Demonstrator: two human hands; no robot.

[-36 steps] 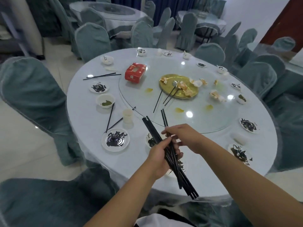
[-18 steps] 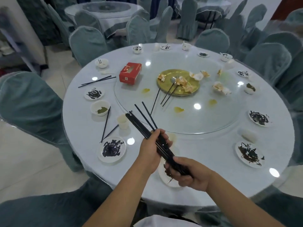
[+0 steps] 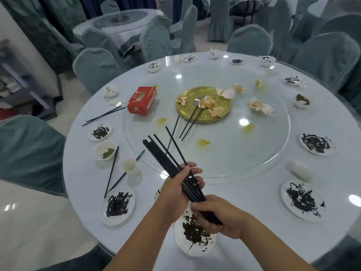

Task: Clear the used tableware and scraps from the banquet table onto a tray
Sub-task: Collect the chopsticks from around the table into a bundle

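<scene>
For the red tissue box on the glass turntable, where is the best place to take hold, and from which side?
Come from above and grip the red tissue box across its two long side walls, near the middle. It lies flat on the glass turntable with its slotted top up, nothing touches it, and the narrow width looks likely to suit one hand.
</scene>
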